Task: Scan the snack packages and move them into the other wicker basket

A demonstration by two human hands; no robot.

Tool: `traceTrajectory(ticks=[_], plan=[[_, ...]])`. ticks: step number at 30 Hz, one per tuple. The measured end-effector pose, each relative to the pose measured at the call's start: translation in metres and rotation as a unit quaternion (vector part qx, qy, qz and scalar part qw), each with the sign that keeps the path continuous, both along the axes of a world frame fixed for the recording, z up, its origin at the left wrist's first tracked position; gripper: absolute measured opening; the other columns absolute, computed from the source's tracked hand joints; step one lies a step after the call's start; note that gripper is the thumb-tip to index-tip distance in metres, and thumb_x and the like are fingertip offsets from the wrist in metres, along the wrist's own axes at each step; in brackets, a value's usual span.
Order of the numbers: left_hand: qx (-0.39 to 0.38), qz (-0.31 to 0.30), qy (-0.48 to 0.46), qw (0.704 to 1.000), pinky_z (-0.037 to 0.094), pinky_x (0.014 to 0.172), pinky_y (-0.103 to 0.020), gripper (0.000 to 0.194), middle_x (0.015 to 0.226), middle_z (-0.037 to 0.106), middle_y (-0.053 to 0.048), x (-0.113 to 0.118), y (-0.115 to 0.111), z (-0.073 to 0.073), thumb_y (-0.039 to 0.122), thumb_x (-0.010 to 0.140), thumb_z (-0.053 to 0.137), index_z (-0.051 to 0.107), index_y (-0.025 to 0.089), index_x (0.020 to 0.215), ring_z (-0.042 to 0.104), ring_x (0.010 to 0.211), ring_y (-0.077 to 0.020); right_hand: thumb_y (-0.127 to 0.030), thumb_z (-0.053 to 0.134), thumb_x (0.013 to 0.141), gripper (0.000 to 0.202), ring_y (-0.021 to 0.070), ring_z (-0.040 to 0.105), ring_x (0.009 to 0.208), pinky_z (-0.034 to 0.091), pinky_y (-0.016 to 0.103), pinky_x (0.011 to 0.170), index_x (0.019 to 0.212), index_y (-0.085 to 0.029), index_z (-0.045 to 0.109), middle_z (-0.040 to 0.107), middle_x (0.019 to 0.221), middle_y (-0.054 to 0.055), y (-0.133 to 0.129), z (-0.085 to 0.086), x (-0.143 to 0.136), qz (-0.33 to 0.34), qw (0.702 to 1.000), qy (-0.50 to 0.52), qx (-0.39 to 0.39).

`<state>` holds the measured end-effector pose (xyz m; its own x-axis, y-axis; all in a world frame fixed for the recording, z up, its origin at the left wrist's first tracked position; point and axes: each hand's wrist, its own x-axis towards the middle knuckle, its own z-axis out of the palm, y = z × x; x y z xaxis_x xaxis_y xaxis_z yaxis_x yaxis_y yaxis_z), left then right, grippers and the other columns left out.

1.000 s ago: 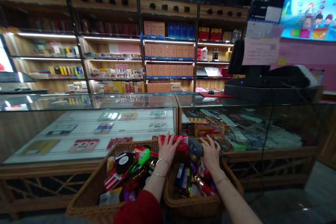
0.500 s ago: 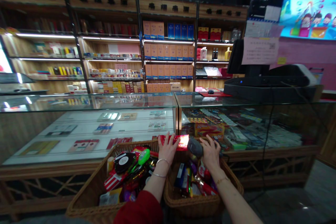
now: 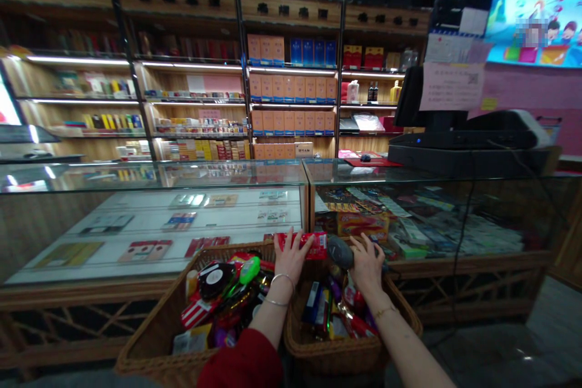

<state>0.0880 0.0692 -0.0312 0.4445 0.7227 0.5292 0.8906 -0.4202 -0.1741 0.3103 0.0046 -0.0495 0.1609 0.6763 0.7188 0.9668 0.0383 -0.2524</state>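
My left hand grips a shiny red snack packet above the inner edges of the two baskets. My right hand is wrapped around a dark grey barcode scanner, whose head points left at the packet's end, a small gap apart. Below my left arm stands the left wicker basket, filled with packaged goods, among them a bright green item and a red-and-white striped pack. Under my right hand, the right wicker basket holds several coloured packets and a blue box.
Just beyond the baskets runs a glass display counter with flat packs inside. A monitor stands on it at the right, and a black cable hangs down the front. Shelves of boxes line the back wall.
The bright scanner light on the red packet has gone out. The scanner and my right hand have shifted very slightly right; my left hand stays nearly still.
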Motion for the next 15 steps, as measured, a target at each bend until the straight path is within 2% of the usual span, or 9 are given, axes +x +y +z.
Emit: traceTrajectory(ticks=[4,8,15], plan=[[-0.007,0.002,-0.001,1.000,0.010,0.112,-0.075,0.055,0.156,0.041,-0.004,0.0008,-0.0006,0.0010,0.027,0.096,0.044,0.036,0.047,0.147,0.029,0.146,-0.0333,-0.011,0.052,0.073,0.031,0.0264,0.038,0.136,0.017,0.047,0.107,0.095,-0.023,0.069,0.066,0.130,0.004,0.0021,-0.0028,0.0005,-0.003,1.000,0.002,0.002],[-0.012,0.004,-0.001,1.000,0.007,0.112,-0.075,0.061,0.155,0.043,-0.006,0.0013,-0.0018,0.0024,0.029,0.092,0.054,0.035,0.047,0.147,0.028,0.146,-0.0345,-0.011,0.053,0.072,0.031,0.0264,0.037,0.137,0.017,0.048,0.107,0.095,-0.024,0.069,0.066,0.131,0.004,0.0032,-0.0043,0.0001,-0.005,1.000,-0.009,-0.001],[-0.012,0.020,-0.014,1.000,0.007,0.113,-0.074,0.068,0.153,0.044,-0.009,0.0016,-0.0083,0.0075,0.029,0.087,0.062,0.036,0.042,0.148,0.033,0.143,-0.0357,-0.008,0.051,0.072,0.033,0.0251,0.038,0.136,0.018,0.047,0.108,0.095,-0.023,0.069,0.065,0.132,0.003,-0.0009,0.0007,-0.0034,-0.013,1.000,-0.007,-0.017]])
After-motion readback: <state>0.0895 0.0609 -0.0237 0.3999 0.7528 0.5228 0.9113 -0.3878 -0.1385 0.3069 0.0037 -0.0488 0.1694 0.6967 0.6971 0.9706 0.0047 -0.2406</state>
